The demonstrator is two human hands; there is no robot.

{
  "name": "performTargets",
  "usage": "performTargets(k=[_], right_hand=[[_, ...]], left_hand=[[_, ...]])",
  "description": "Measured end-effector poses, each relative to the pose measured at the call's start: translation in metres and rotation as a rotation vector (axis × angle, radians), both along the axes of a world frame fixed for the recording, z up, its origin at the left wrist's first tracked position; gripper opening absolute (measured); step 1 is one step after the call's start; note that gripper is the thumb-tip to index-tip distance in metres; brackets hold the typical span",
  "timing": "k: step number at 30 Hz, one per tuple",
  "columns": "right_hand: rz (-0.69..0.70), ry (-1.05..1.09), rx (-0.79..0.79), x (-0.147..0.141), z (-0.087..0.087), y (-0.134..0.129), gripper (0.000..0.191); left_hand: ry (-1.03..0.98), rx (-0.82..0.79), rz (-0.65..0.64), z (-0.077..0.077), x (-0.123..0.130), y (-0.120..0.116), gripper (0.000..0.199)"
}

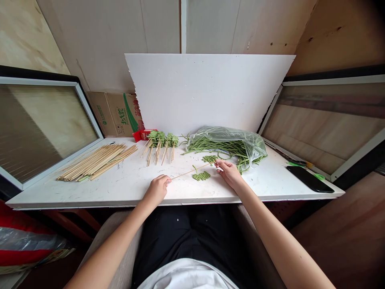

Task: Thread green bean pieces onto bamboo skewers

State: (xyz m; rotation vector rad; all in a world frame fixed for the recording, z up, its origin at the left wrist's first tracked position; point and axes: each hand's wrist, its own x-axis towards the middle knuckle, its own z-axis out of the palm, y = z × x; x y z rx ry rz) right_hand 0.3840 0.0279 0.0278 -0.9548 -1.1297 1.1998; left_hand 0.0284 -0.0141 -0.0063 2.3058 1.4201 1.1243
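Note:
My left hand pinches the left end of a thin bamboo skewer, held slanting above the table. At the skewer's other end, the fingers of my right hand are closed round the tip; whether a bit of bean is between them too, I cannot tell. Just below the skewer lies a folded green long bean, one end sticking up beside the stick. Another folded bean bundle sits behind, close to my right fingertips. Finished-looking bean skewers stand in a group farther back, sticks toward me.
Loose bamboo skewers are piled at the left of the white table. A clear plastic bag of long beans lies at the back right. A black phone and scissors rest at the right. A white board stands behind.

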Motion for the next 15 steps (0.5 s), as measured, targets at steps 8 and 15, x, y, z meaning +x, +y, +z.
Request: performTargets(k=[8, 15], right_hand=[[-0.030, -0.006, -0.010, -0.0012, -0.0005, -0.0003, 0.037], [-0.080, -0.032, -0.021, -0.0037, 0.0002, -0.0017, 0.040]], left_hand=[[0.026, 0.042, 0.015, 0.0006, 0.0011, -0.0016, 0.032], [0.030, 0.071, 0.005, -0.0011, 0.0007, -0.0010, 0.034]])
